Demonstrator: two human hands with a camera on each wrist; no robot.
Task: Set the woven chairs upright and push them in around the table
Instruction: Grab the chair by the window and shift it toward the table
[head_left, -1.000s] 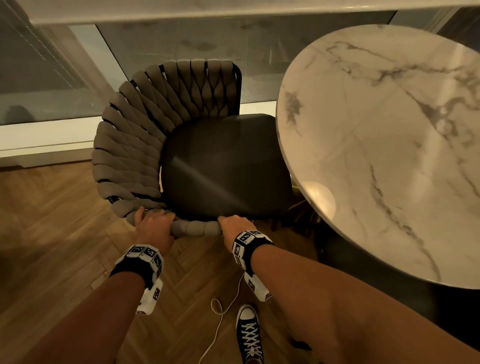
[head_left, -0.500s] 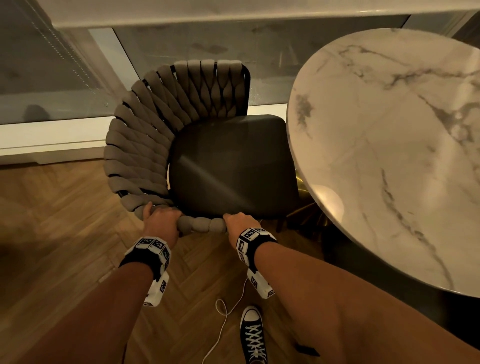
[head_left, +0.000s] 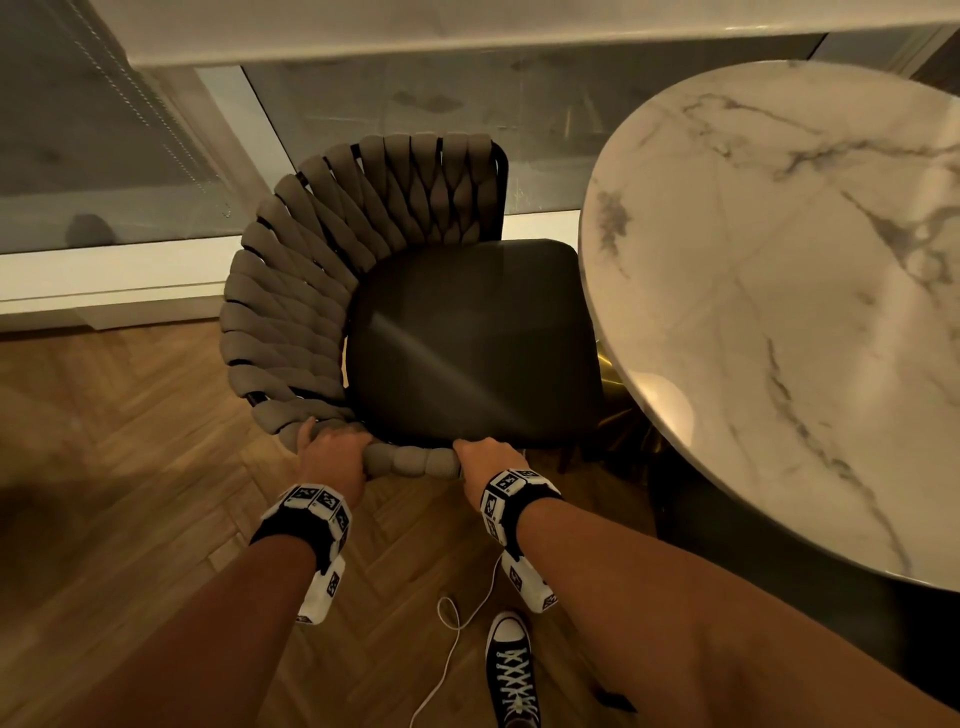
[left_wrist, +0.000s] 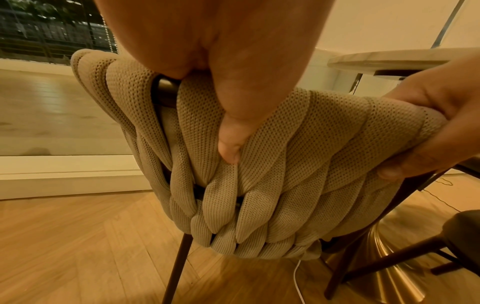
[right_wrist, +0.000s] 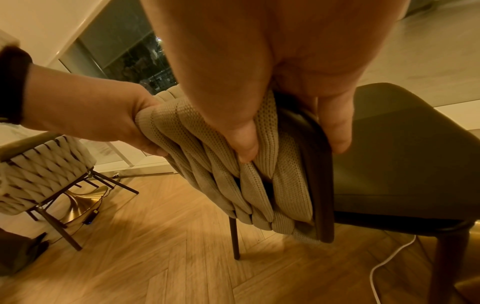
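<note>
A woven chair (head_left: 311, 291) with a grey braided back and a dark seat (head_left: 467, 343) stands upright on its legs. The seat's right edge reaches under the rim of the round marble table (head_left: 779, 322). My left hand (head_left: 332, 457) grips the near end of the woven back, with its thumb (left_wrist: 228, 144) pressed into the braid (left_wrist: 298, 168). My right hand (head_left: 483, 462) grips the same end at the dark frame, a hand's width to the right. In the right wrist view its thumb (right_wrist: 244, 142) lies on the weave and a finger (right_wrist: 337, 133) on the seat side.
A second woven chair (right_wrist: 39, 174) stands upright to the left by a brass base (right_wrist: 83, 203). The table's brass pedestal (left_wrist: 389, 257) is under the top. A white cable (head_left: 452, 639) and my black sneaker (head_left: 511, 670) are on the herringbone floor. A glass wall (head_left: 156, 156) runs behind.
Both hands keep the same grip on the chair back. The chair and table have drifted a little to the right in the head view, and the floor looks blurred in the wrist views.
</note>
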